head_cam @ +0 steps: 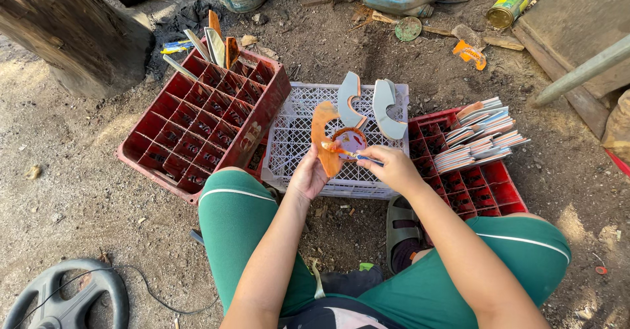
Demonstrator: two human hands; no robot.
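Observation:
My left hand (308,175) holds an orange curved flat piece (323,135) upright over a white lattice crate (298,132). My right hand (392,166) grips a thin brush with a blue handle (357,156), its tip against the orange piece. A small round tin of orange paste (350,139) sits on the crate just behind the brush. Two pale grey curved pieces (367,104) lie on the crate beyond the tin.
A red compartment crate (210,122) leans at the left with several flat pieces standing at its far corner. Another red crate (476,178) at the right carries a fanned stack of pieces (482,135). A steering wheel (62,296) lies bottom left. Cans and a log ring the dirt ground.

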